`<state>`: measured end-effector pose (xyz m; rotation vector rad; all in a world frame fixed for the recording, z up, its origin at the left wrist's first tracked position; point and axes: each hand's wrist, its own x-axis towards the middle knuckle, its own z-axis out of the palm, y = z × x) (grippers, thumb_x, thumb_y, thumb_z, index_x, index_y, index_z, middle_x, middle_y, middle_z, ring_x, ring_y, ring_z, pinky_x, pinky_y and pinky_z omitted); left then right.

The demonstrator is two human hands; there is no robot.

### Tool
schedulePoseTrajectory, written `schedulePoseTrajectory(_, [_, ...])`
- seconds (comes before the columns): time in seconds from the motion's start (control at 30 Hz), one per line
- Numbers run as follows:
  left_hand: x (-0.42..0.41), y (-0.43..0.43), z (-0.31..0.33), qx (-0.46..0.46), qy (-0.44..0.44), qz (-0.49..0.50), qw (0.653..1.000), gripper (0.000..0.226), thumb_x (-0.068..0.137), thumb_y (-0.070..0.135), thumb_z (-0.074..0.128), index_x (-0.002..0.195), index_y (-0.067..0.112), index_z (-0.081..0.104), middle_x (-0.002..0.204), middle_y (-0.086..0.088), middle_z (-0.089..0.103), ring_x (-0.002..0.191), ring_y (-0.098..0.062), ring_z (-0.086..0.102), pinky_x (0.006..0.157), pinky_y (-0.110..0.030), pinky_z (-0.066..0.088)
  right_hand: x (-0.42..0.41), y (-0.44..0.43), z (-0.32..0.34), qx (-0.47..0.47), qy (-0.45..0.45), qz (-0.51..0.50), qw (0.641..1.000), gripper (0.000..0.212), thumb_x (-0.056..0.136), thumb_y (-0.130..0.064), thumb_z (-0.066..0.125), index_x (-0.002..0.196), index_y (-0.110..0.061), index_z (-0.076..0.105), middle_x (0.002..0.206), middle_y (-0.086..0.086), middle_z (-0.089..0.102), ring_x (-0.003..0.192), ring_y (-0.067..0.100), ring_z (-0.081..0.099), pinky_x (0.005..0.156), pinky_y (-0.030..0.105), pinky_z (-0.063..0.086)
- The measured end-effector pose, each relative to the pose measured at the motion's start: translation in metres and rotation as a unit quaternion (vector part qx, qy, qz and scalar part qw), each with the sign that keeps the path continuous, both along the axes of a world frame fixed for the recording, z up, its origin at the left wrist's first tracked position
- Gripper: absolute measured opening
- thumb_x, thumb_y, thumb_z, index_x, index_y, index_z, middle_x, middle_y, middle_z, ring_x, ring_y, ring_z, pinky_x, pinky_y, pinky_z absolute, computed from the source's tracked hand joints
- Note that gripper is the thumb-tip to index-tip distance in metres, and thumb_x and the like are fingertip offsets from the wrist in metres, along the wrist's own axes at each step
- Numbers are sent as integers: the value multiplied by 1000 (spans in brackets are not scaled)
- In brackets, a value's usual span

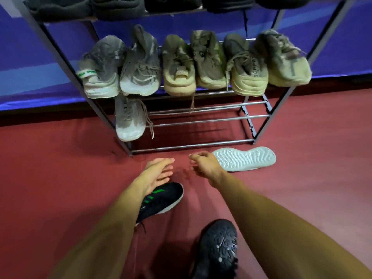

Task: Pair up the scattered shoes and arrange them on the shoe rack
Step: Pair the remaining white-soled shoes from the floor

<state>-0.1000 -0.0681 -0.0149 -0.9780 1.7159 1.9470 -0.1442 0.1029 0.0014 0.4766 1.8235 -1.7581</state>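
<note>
Before the shoe rack (193,146), our left grip (159,172) spreads wide over the green-striped shoe (164,199); our right grip (203,164), seemingly loose and empty, hangs just beside the upturned white shoe (245,159).

We saw a maroon floor (60,158) and a blue wall panel (30,57). The shoe rack (201,145) had a dark frame and silver rails. One black shoe (163,198) bore green stripes and a white sole; a pale sole (244,159) showed wavy ribs. The shelved shoes (177,67) were grey-white and olive-beige.
</note>
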Motion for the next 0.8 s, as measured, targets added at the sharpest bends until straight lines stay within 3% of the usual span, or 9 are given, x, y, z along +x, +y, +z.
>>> schedulePoseTrajectory(0.17, [-18, 65, -21, -85, -16, -122, 989, 27, 85, 25, 73, 110, 23, 64, 101, -1, 68, 90, -14, 65, 76, -26, 48, 16, 68, -22, 32, -52, -59, 996, 9, 96, -16, 63, 99, -10, 57, 77, 4, 60, 54, 11, 52, 43, 15, 41])
schedulePoseTrajectory(0.3, [-38, 111, -41, -162, 7, -216, 963, 54, 85, 12, 68, 134, 24, 51, 100, 0, 63, 70, -7, 56, 60, -20, 45, 22, 102, -40, 39, -85, -84, 992, 13, 97, -16, 62, 104, -5, 63, 67, 1, 63, 53, 12, 51, 48, 19, 38])
schedulePoseTrajectory(0.33, [-44, 121, -47, -165, 12, -211, 963, 61, 84, 12, 69, 139, 26, 46, 99, 2, 62, 72, -8, 58, 60, -20, 46, 19, 109, -46, 41, -94, -96, 990, 22, 97, -17, 62, 111, 0, 63, 67, 1, 63, 54, 12, 51, 48, 19, 38])
schedulePoseTrajectory(0.4, [-56, 138, -58, -173, 16, -185, 967, 73, 81, 11, 73, 145, 26, 42, 118, -2, 61, 98, -16, 64, 79, -24, 52, 9, 119, -54, 39, -105, -124, 986, 29, 97, -17, 61, 117, 5, 60, 69, 2, 62, 54, 13, 51, 46, 18, 39])
schedulePoseTrajectory(0.47, [-70, 150, -70, -209, 36, -183, 960, 77, 76, 8, 76, 144, 23, 44, 135, -5, 56, 117, -18, 57, 98, -29, 47, -1, 123, -62, 23, -109, -149, 982, 20, 97, -16, 61, 109, 0, 62, 69, 4, 61, 53, 14, 51, 44, 19, 38])
schedulePoseTrajectory(0.57, [-87, 155, -86, -245, 59, -210, 945, 82, 70, 8, 77, 144, 20, 43, 135, 4, 49, 121, -9, 47, 98, -22, 40, -9, 122, -76, -9, -130, -184, 974, 13, 98, -18, 59, 92, -6, 59, 68, 8, 58, 49, 16, 50, 41, 17, 37])
schedulePoseTrajectory(0.63, [-95, 155, -95, -206, 40, -187, 960, 87, 73, 5, 73, 150, 16, 34, 138, 6, 49, 122, -11, 50, 102, -27, 42, -12, 120, -85, -18, -147, -200, 968, 14, 98, -18, 59, 91, -6, 60, 67, 9, 56, 50, 16, 50, 45, 21, 38])
schedulePoseTrajectory(0.7, [-101, 154, -103, -174, 27, -160, 971, 78, 75, 3, 67, 146, 17, 39, 131, 5, 58, 106, -10, 60, 91, -29, 50, -18, 120, -89, -43, -156, -223, 961, 14, 98, -15, 56, 87, -8, 57, 62, 6, 49, 51, 18, 45, 46, 24, 34])
schedulePoseTrajectory(0.8, [-105, 152, -107, -157, -2, -147, 977, 71, 77, 12, 70, 142, 21, 43, 116, 7, 63, 100, -13, 63, 84, -31, 54, -26, 119, -93, -63, -183, -261, 946, 20, 98, -8, 51, 78, -9, 54, 60, 5, 47, 52, 17, 41, 45, 23, 33])
